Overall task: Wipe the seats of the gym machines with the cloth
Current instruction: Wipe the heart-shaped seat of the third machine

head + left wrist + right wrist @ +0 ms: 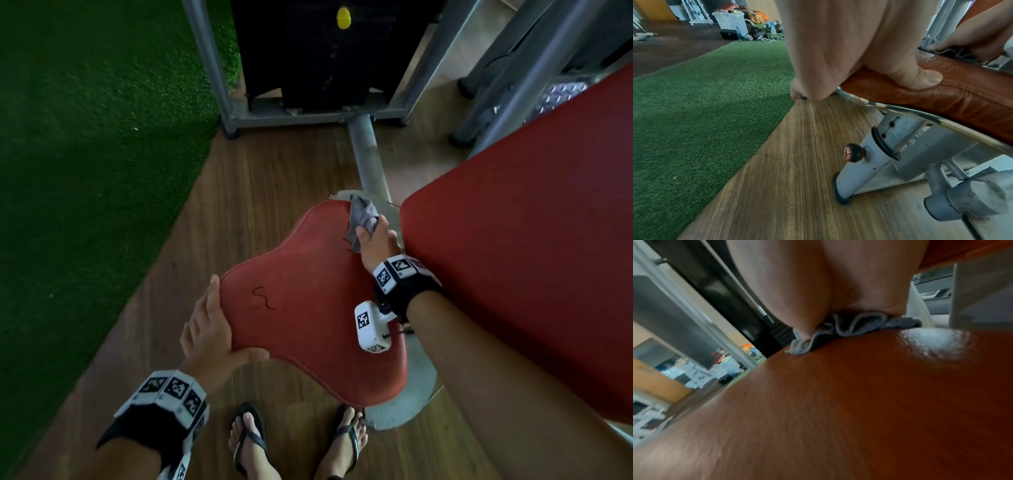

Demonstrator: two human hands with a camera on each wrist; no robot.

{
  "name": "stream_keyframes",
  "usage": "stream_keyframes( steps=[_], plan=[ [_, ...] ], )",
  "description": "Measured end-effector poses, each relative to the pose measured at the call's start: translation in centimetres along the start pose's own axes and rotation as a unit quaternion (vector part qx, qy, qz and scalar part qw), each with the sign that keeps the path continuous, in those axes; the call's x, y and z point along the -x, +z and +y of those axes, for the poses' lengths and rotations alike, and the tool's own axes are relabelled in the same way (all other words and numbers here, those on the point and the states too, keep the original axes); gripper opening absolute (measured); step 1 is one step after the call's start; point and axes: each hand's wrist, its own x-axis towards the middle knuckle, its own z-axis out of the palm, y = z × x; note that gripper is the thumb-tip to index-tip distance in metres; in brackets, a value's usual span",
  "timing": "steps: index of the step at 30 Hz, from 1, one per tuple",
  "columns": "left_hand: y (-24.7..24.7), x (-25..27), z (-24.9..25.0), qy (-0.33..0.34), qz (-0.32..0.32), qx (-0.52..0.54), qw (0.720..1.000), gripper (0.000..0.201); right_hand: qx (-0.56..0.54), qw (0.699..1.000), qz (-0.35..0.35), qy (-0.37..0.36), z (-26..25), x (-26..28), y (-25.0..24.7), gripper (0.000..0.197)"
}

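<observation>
Left hand (209,337) nearest, fingers and thumb clamped round near-left corner of red seat (301,308); right hand (375,241) at seat's far edge, fingers bunched round grey cloth (363,216) pressed on the pad.

Red seat (308,291); grey cloth (363,216); green turf (85,171); brown wood-grain floor (239,205).
</observation>
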Motion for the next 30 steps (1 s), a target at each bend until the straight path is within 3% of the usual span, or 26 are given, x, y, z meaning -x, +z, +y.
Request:
stream_keyframes(
  steps=[4, 8, 11, 15, 20, 26, 30],
  plan=[
    [0.0, 0.1, 0.2, -0.006, 0.002, -0.002, 1.0, 0.151, 0.037, 0.999, 0.02, -0.013, 2.7, 5.1, 0.2, 0.065],
    [0.0, -0.1, 0.3, -0.024, 0.005, 0.002, 1.0, 0.152, 0.022, 1.0, -0.013, -0.01, 7.1, 11.0, 0.2, 0.072],
    [0.1, -0.2, 0.1, -0.025, 0.007, 0.0, 1.0, 0.152, 0.017, 0.999, -0.043, 0.016, 6.6, 9.2, 0.0, 0.072],
    [0.3, -0.2, 0.0, -0.024, 0.02, -0.012, 0.999, 0.153, -0.025, 0.999, -0.029, 0.007, 3.9, 4.8, -0.3, 0.067],
    [0.4, -0.2, 0.0, -0.029, 0.025, -0.02, 0.999, 0.152, 0.032, 0.999, -0.021, -0.028, 5.7, 8.2, 0.1, 0.073],
    [0.5, -0.2, -0.1, -0.019, 0.025, -0.015, 0.999, 0.151, 0.001, 0.999, -0.04, -0.027, 5.8, 6.6, 0.1, 0.076],
    [0.5, 0.0, -0.1, -0.013, 0.029, -0.01, 0.999, 0.151, -0.034, 0.998, -0.003, -0.057, 8.9, 11.1, 0.9, 0.075]
  ],
)
